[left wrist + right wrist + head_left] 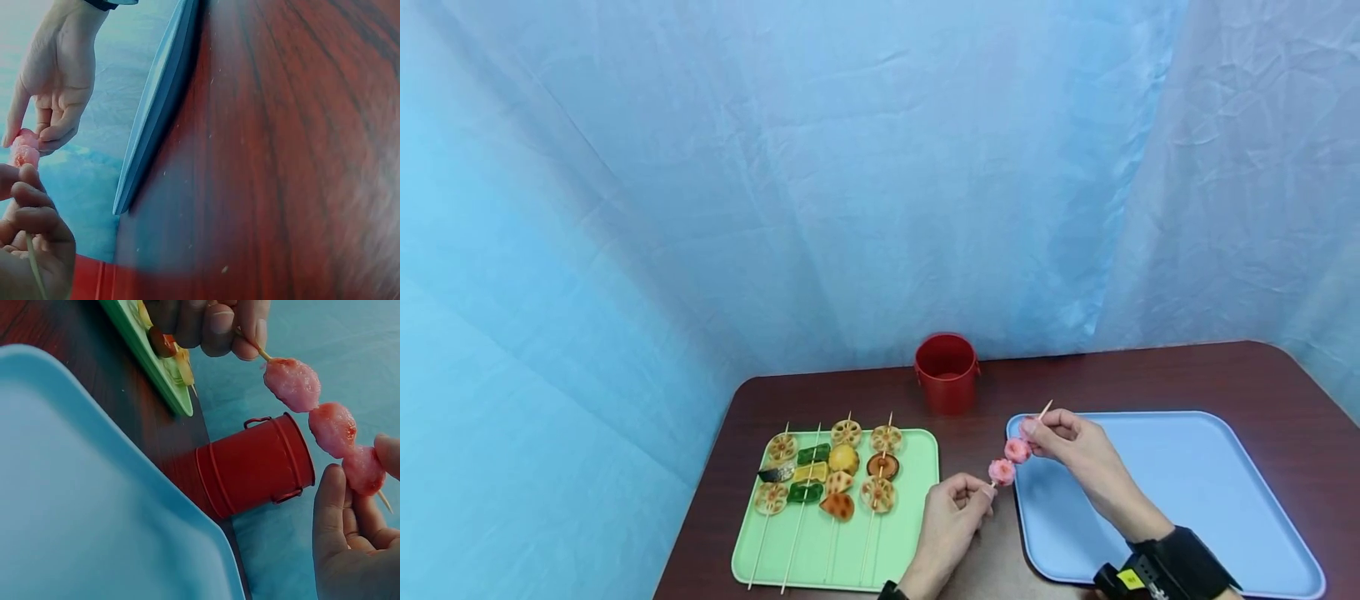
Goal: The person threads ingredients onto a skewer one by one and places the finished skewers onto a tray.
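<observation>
Both hands hold one wooden skewer threaded with three pink meatballs [1002, 472], lifted between the green and blue trays. My left hand [951, 518] pinches the skewer just below the lowest ball, and in the left wrist view the stick's tail comes out under its curled fingers. With thumb and fingers, my right hand [1086, 462] pinches the ball nearest the skewer's tip. That ball [364, 470] shows between the fingertips in the right wrist view, with the pointed tip sticking out past it.
On the green tray [906, 567] at left lie several skewers of lotus root slices [878, 495], mushroom [883, 466] and green and yellow pieces [810, 472]. A blue tray [1165, 483] lies at right. Behind stands a red bucket [947, 387] near the table's [1150, 379] back edge.
</observation>
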A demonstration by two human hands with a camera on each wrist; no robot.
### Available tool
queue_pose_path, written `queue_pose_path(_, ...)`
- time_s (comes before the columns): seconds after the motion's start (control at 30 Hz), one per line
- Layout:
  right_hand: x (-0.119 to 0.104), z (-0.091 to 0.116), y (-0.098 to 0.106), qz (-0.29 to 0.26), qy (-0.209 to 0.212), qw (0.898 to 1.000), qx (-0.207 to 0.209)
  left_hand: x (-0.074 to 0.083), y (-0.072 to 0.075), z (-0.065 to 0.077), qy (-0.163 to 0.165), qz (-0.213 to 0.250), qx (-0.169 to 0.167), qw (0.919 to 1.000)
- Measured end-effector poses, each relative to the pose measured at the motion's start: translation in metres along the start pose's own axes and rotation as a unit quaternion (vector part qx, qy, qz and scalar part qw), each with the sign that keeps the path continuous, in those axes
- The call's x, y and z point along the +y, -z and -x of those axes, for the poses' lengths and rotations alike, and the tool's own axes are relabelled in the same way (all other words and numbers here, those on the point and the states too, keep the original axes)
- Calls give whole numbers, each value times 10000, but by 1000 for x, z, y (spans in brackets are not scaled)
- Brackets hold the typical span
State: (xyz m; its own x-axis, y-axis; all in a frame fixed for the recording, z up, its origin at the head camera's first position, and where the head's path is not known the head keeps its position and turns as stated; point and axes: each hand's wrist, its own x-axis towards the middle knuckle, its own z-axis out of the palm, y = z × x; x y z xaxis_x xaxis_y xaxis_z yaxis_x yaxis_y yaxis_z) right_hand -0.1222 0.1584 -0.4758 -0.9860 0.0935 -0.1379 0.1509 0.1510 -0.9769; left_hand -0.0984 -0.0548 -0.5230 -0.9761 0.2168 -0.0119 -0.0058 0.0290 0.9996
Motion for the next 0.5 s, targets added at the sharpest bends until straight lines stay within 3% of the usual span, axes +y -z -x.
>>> queue_pose_path(0.13,0,-2,0,115,48,9999,-66,2,7,-2,-305,-582,-269,9975)
queue_pose_path(0.3,1,-4,-1,357,167,9990,-207,2,15,-4,-791,-1289,-529,9871)
queue_pose_path(0.5,1,-8,-2,375,166,9981,-453,0,21,-1,-542,-1010,-705,9909)
